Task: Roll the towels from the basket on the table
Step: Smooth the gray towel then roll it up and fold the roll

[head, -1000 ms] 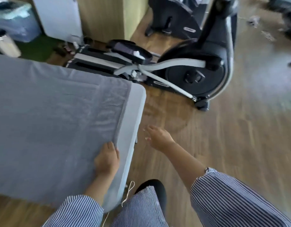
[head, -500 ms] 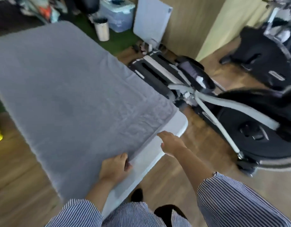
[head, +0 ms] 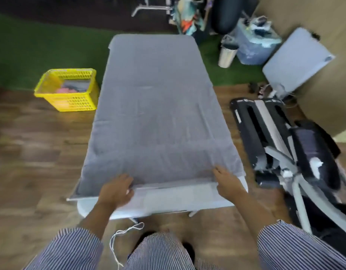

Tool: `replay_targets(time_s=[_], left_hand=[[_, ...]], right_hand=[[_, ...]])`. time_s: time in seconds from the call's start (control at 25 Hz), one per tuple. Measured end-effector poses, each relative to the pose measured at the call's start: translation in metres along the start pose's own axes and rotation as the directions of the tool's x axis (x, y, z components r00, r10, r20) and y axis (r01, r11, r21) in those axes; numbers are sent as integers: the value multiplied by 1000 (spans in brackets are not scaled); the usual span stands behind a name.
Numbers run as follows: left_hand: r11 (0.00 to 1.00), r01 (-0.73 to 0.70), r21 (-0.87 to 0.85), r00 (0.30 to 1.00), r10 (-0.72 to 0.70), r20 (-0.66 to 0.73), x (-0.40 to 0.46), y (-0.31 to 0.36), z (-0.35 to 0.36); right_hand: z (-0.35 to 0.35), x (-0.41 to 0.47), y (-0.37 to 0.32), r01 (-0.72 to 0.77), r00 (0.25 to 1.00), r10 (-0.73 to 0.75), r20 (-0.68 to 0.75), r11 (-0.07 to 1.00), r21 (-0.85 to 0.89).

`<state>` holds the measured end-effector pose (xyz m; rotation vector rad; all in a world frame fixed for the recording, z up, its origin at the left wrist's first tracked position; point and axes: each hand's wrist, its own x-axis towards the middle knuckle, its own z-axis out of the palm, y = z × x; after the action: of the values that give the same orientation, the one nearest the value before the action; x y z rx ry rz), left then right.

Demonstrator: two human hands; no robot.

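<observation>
Striped sleeves low in view, both hands at the near hem of the grey towel (head: 156, 117). Left hand (head: 116, 190) curled over the hem, fingers pinching the edge. Right hand (head: 227, 182) on the hem near the right corner, fingers tucked at the fabric; grip hard to tell through blur. Towel spread flat between and beyond the hands, covering nearly the whole white desk (head: 180, 201), only the near strip bare. Wooden floor on both sides. Left of the desk, yellow basket (head: 67, 90) with pink and grey cloth inside. Right, black exercise machine (head: 285, 143). Farther back, green turf, a steel bin (head: 227, 55).
</observation>
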<state>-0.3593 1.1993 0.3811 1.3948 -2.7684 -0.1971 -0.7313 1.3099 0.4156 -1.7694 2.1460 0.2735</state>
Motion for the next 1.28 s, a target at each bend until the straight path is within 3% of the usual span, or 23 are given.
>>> replay_targets(time_s=[0.2,0.36,0.48,0.8,1.04,1.2,1.28], left_hand=[[957,287,-37,952,-289,-103,-40,4,0],[929,368,-27,923,-369,-108,-49,3,4],[901,432,-26,893,-432,-124,-55,3,5],[917,372,142,923,-349,-164,-78,-15,-1],[906,394,156,909,-359,-212,-80,-28,-8],[880,452,146,890,-433,-143,-104,-59,-5],[905,392,166,916,-367,-163,-110,-74,-6]], right_hand=[[10,-5,60,-5,997,7,-83,1000,25],[17,-2,76,33,998,-29,-58,998,61],[15,-3,80,39,991,-26,-130,995,96],[20,-29,93,104,984,-52,-172,944,314],[28,-38,85,-9,972,105,-212,911,412],[29,-44,66,86,981,-7,-195,914,397],[32,-44,62,126,975,-47,-216,920,370]])
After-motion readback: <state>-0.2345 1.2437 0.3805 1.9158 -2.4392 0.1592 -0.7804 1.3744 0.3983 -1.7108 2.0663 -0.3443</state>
